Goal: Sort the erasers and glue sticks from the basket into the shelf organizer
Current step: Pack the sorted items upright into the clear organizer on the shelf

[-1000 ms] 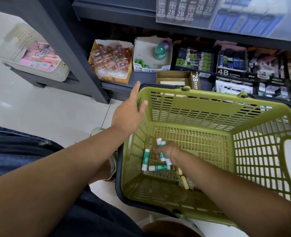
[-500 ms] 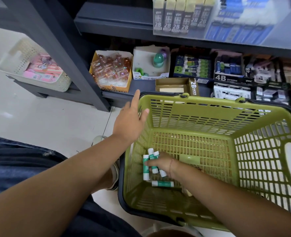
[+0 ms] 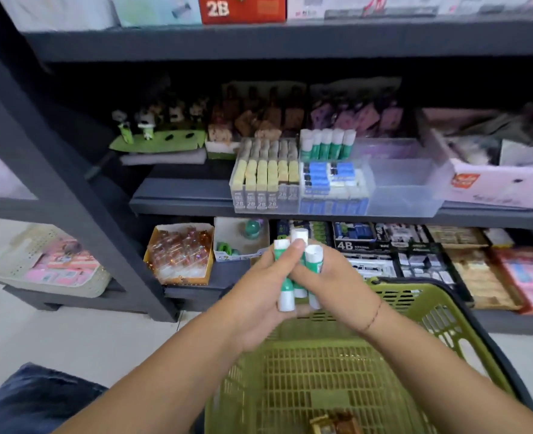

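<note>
Both hands clasp a bundle of green-and-white glue sticks (image 3: 293, 270) upright above the green basket (image 3: 330, 380). My left hand (image 3: 258, 292) wraps the bundle from the left, thumb across the front. My right hand (image 3: 337, 283) grips it from the right. On the middle shelf stands the clear shelf organizer (image 3: 337, 180): yellow-topped 2B erasers at left, blue-and-white erasers in front, a row of glue sticks (image 3: 327, 144) behind, and bare compartments at right. A few small packets (image 3: 334, 424) lie on the basket floor.
The dark shelf frame (image 3: 71, 189) slants down at left. The bottom shelf holds boxes of stationery, among them an orange box of clear trinkets (image 3: 180, 255) and 4B eraser boxes (image 3: 356, 242). A white perforated tray (image 3: 46, 264) sits at far left.
My right hand lifted the glue sticks out of the basket to chest height. My left hand left the basket rim and joined it on the bundle. The view tilted up to the middle shelf.
</note>
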The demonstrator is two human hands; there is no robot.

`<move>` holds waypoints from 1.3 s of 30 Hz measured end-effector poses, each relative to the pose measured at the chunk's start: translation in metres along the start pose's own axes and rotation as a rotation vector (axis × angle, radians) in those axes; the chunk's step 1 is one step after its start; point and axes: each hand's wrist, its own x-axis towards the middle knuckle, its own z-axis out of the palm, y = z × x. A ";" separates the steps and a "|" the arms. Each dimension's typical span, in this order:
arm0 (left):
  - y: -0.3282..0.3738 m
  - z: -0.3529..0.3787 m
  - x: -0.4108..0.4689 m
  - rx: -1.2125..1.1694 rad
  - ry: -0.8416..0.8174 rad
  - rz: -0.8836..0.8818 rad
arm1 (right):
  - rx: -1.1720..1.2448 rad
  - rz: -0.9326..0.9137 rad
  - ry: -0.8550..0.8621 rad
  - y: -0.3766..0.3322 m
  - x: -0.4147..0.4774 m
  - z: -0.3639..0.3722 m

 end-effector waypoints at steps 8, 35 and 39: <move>0.035 0.028 0.004 -0.209 0.017 -0.026 | -0.579 -0.238 0.270 -0.009 0.006 -0.015; 0.073 0.015 0.042 -0.349 0.185 0.135 | -1.178 -0.016 0.186 -0.072 0.172 -0.139; 0.072 0.013 0.044 -0.314 0.176 0.143 | -1.152 -0.019 0.185 -0.058 0.185 -0.129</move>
